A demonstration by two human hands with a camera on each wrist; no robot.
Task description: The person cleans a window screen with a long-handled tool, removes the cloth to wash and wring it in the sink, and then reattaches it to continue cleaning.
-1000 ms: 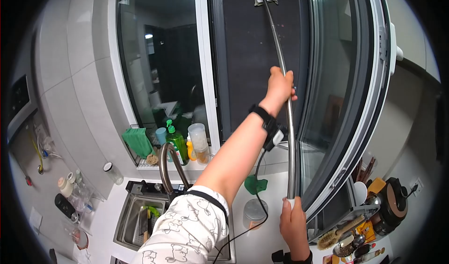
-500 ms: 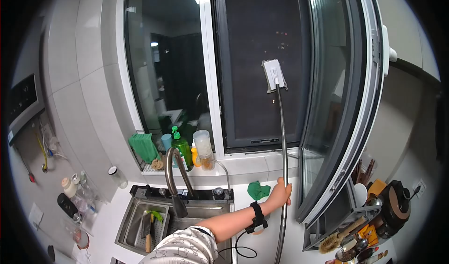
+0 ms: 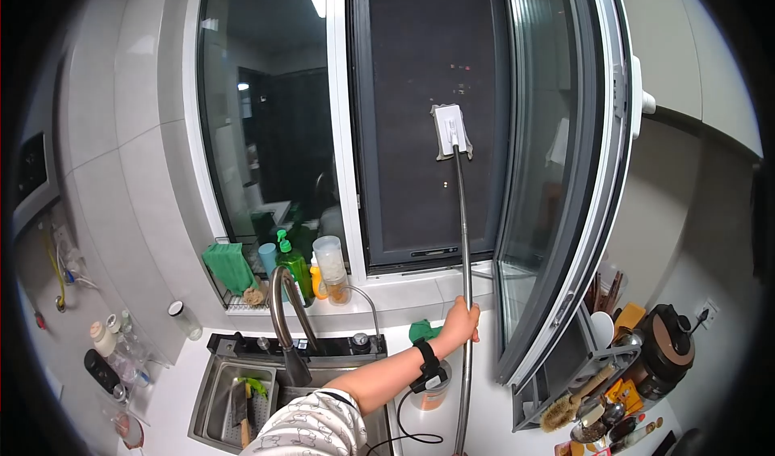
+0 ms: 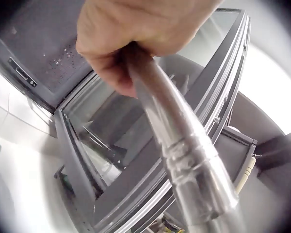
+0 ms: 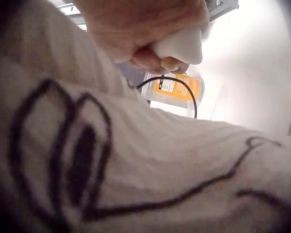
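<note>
A long metal pole [image 3: 464, 238] runs up from the bottom of the head view to a white flat mop head [image 3: 451, 130] with a greyish cloth, which lies against the dark window screen [image 3: 404, 60]. My left hand [image 3: 459, 327] grips the pole at about counter height; in the left wrist view the left hand [image 4: 140, 24] has its fingers curled round the metal pole [image 4: 184, 145]. In the right wrist view my right hand [image 5: 145, 29] holds the pole's white end [image 5: 180, 46]. Of the right hand, at most a sliver shows at the head view's bottom edge.
An opened window sash [image 3: 557, 214] stands right of the screen. Bottles, including a green soap bottle [image 3: 295, 270], line the sill behind the faucet [image 3: 282, 311] and sink [image 3: 211, 399]. A green cloth [image 3: 424, 332] and a jar [image 3: 432, 395] are on the counter; a grey rack [image 3: 557, 367] stands right.
The mop head has come down the screen from near its top. My left hand has lowered with the pole to counter height, and the right hand has dropped almost out of the head view.
</note>
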